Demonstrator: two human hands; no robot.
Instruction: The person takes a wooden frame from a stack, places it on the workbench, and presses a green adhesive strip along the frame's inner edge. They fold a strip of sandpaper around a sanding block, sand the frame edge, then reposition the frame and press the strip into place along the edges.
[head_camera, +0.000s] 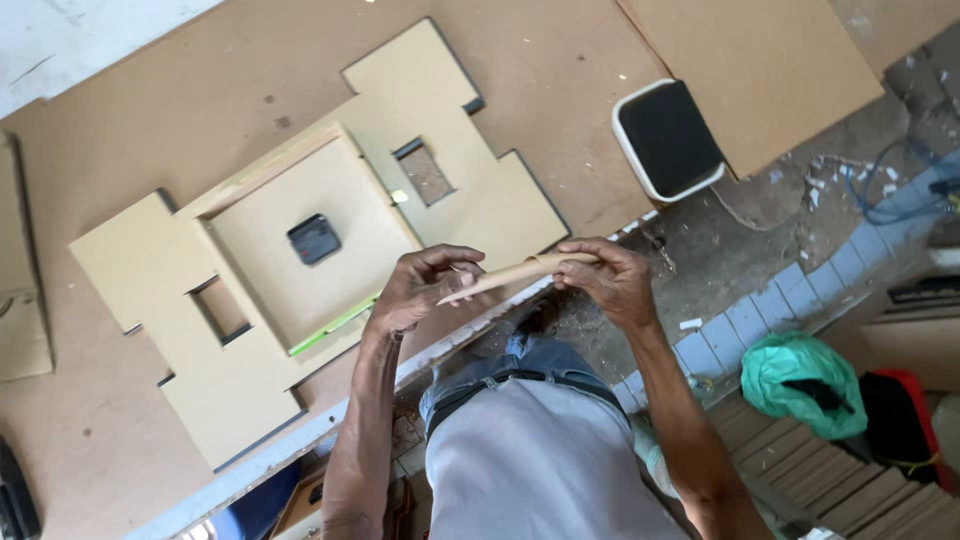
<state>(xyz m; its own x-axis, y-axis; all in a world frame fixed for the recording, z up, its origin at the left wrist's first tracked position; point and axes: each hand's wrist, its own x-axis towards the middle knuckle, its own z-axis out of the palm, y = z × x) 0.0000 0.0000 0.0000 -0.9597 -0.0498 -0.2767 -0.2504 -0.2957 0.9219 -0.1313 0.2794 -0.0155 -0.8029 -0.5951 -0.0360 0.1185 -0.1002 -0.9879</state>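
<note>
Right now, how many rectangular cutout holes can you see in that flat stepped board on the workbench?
2. One rectangular hole lies above and right of the square panel carrying the black clock mechanism; the other rectangular hole sits at its lower left. The panel may hide others.

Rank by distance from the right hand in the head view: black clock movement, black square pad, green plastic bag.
From the right hand:
1. Black square pad, up on the board.
2. Green plastic bag, down on the floor; close to call against the pad.
3. Black clock movement, far across the board.
</note>
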